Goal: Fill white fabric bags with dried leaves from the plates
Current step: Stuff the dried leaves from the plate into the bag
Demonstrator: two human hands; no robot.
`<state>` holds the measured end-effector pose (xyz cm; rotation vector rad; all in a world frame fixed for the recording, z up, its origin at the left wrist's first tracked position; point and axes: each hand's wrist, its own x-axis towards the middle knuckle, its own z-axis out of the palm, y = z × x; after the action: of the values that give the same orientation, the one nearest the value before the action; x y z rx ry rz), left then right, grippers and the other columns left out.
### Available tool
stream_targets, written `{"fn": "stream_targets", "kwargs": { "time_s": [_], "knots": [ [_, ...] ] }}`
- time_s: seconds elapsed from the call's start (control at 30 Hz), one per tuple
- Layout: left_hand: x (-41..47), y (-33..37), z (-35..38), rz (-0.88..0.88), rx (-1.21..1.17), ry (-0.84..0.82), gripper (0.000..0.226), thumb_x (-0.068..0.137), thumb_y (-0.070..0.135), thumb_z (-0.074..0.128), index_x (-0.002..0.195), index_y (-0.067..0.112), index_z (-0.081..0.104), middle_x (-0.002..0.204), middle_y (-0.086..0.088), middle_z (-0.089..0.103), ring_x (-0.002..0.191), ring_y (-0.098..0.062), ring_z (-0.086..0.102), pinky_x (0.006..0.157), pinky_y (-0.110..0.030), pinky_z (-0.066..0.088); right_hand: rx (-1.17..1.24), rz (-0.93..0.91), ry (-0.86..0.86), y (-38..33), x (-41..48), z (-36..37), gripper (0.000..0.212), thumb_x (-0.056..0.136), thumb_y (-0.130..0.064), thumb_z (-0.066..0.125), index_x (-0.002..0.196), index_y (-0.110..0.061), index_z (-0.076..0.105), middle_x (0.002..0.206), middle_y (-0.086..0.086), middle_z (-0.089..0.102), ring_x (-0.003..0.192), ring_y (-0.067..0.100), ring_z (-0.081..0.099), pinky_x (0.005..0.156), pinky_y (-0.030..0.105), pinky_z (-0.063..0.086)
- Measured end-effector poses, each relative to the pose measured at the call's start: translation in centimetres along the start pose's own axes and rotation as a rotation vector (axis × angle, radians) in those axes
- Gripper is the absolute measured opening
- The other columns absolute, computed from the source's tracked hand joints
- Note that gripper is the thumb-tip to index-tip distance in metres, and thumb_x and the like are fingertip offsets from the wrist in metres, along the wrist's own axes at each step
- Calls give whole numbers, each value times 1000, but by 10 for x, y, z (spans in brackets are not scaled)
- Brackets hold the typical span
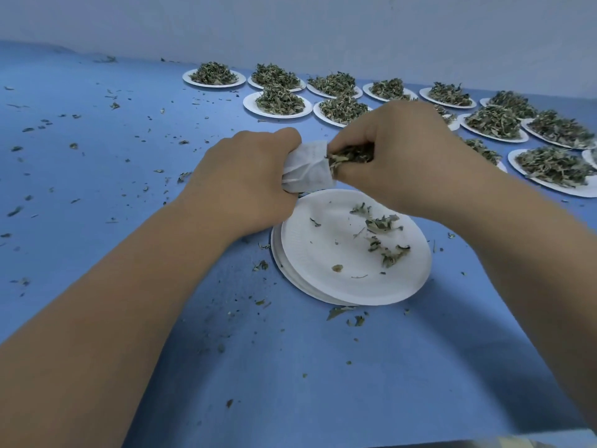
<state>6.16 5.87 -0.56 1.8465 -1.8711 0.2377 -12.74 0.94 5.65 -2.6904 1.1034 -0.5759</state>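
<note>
The white bag (307, 168), above the nearly emptied plate's (323, 253) far rim, is gripped by the left hand (248, 176); the right hand (397, 156) pinches dried leaves (350, 155) at its mouth. A loose pinch could scatter leaves onto the table (129, 156).

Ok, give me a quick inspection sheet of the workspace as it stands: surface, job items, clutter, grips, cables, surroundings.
Surface: blue table, flat, dusted with plant bits.
Job's things: white fabric bag held above the near plate, which tops a short stack and carries only a few loose leaves; heaped plates sit in rows at the far edge and to the right.
Clutter: leaf crumbs scattered over the table around the near plate and to the left.
Grips: left hand grips the bag; right hand pinches a clump of leaves at the bag's mouth.
Cables: nothing seen.
Surroundings: pale wall behind the table.
</note>
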Motion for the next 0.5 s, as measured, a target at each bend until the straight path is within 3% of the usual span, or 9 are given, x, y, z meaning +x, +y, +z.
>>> {"fn": "stream_targets", "kwargs": {
  "time_s": [0.07,0.13,0.23,0.33,0.43,0.5],
  "knots": [
    [0,1,1,4,11,12,36,72,21,63,71,25,28,64,3,44,58,-21,42,52,-34,34,-75,-36,4,-3,5,3,9,90,-22,69,87,-28,75,65,-14,58,58,-2,52,54,7,38],
    [0,1,2,-1,28,16,34,71,23,64,72,25,29,65,2,45,60,-24,45,53,-35,37,-52,-43,37,-3,6,4,12,86,-29,75,97,-27,71,75,-15,61,60,-2,51,56,5,38],
    [0,-1,3,-4,51,29,25,73,23,63,80,24,39,66,3,47,62,-23,47,53,-34,38,210,25,16,-2,2,1,36,71,-43,87,93,-25,65,77,-9,68,58,2,54,56,16,46],
    [1,-3,6,-14,1,45,29,73,24,63,74,27,34,64,4,45,59,-17,43,50,-31,30,438,69,-110,1,-2,-5,17,77,-27,87,88,-24,76,80,-12,76,64,13,69,65,33,58],
    [3,-5,10,-38,-96,51,31,74,24,62,70,28,32,62,4,45,58,-14,41,50,-30,27,586,47,-118,9,-3,-7,20,86,-7,78,96,-24,79,80,-23,75,68,-5,70,57,7,47],
    [4,-6,12,-36,-141,73,32,72,28,63,68,29,32,60,5,43,55,-12,40,49,-30,28,536,42,-40,9,-1,-4,19,87,-4,77,96,-21,80,75,-20,75,58,-7,66,51,7,45]
  ]
}}
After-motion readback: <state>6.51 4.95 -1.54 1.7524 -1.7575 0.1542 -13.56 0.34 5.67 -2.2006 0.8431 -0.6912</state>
